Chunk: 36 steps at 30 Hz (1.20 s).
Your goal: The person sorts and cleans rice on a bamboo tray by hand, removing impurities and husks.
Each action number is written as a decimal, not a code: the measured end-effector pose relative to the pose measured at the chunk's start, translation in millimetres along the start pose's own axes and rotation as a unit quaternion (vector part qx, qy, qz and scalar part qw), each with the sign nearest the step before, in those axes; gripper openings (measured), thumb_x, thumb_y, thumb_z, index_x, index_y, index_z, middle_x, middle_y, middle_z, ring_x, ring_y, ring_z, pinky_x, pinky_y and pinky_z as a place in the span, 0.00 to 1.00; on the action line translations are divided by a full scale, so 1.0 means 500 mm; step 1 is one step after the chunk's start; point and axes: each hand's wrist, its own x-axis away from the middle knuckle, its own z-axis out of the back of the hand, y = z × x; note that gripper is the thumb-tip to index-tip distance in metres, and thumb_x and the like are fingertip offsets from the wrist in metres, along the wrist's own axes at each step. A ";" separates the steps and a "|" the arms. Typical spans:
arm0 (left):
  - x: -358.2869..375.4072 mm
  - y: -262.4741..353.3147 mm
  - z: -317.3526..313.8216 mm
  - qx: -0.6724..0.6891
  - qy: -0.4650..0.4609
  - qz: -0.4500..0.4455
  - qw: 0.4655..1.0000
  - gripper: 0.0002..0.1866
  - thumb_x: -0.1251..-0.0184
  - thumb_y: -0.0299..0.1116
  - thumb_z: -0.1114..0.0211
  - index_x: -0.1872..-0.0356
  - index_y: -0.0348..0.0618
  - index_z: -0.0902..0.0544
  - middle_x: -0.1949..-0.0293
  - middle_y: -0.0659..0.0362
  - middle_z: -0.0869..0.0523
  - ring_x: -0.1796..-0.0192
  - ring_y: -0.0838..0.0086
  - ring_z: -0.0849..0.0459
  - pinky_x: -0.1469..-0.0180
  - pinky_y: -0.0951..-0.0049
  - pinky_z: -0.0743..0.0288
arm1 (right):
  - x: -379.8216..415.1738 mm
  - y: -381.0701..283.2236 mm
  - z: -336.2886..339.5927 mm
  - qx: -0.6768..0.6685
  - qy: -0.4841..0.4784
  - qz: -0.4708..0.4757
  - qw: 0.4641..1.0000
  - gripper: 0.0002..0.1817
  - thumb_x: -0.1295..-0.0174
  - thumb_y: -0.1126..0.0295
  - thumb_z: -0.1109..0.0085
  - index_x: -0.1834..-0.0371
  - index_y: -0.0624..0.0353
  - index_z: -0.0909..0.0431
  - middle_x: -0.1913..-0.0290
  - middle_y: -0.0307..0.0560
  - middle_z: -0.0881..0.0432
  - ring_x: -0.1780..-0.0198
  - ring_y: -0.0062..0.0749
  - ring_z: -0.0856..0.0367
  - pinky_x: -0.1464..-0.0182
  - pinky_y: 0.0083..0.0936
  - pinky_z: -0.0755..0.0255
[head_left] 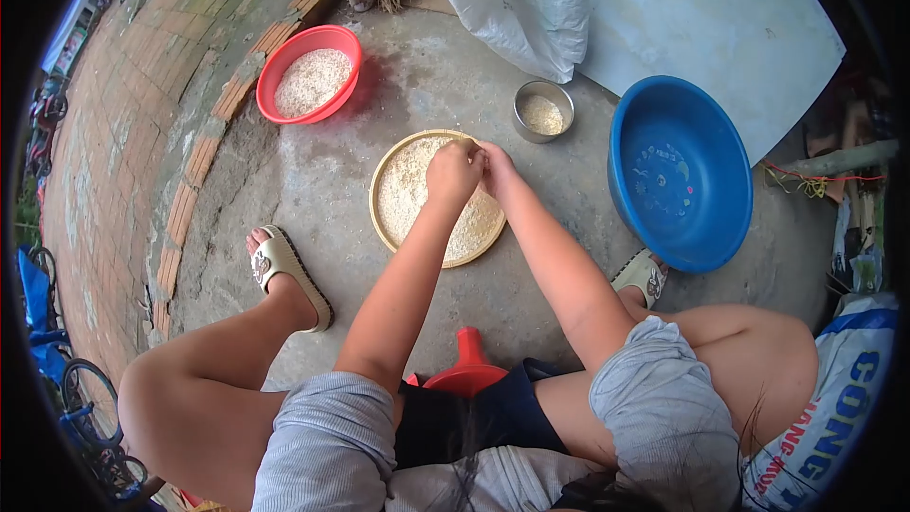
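A round woven bamboo tray (382, 218) lies on the concrete ground in front of me, spread with pale grain (408, 192) that looks like rice. Above its upper right part, my left hand (455, 173) and my right hand (497, 171) meet, fingertips together. The fingers of both are closed in a pinch; whatever is between them is too small or hidden to make out. Just beyond the tray to the right stands a steel bowl (522, 123) with some grain in it. A red basin (268, 100) farther left holds more of the grain.
On the right stands a large blue plastic basin (725, 180) with nothing inside. Behind it lies a pale board (706, 24), beside a white sack (517, 9). A printed sack (834, 408) leans at my right knee. A red plastic piece (469, 360) sits between my legs.
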 end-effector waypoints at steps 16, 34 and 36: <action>-0.002 -0.059 -0.071 -0.067 0.031 0.027 0.997 0.09 0.45 0.32 0.39 0.64 0.44 0.16 0.63 0.53 0.16 0.57 0.59 0.19 0.57 0.61 0.23 | 0.045 -0.310 0.049 0.735 0.176 0.310 0.577 0.23 0.33 0.55 0.57 0.58 0.65 0.20 0.56 0.66 0.21 0.52 0.57 0.23 0.49 0.45 0.31; 0.044 -0.130 -0.060 0.070 0.022 -0.010 0.997 0.06 0.50 0.28 0.37 0.76 0.36 0.18 0.77 0.46 0.17 0.73 0.55 0.17 0.67 0.63 0.23 | 0.133 0.072 -0.069 0.606 0.164 0.344 0.698 0.12 0.39 0.63 0.50 0.69 0.61 0.23 0.66 0.57 0.21 0.61 0.54 0.22 0.57 0.42 0.29; 0.027 -0.104 -0.022 0.093 0.049 0.008 0.994 0.07 0.49 0.30 0.36 0.74 0.36 0.16 0.76 0.47 0.16 0.73 0.57 0.16 0.67 0.65 0.23 | 0.139 0.085 -0.107 0.487 0.220 0.271 0.801 0.19 0.36 0.57 0.54 0.66 0.64 0.23 0.63 0.59 0.18 0.60 0.50 0.19 0.59 0.41 0.27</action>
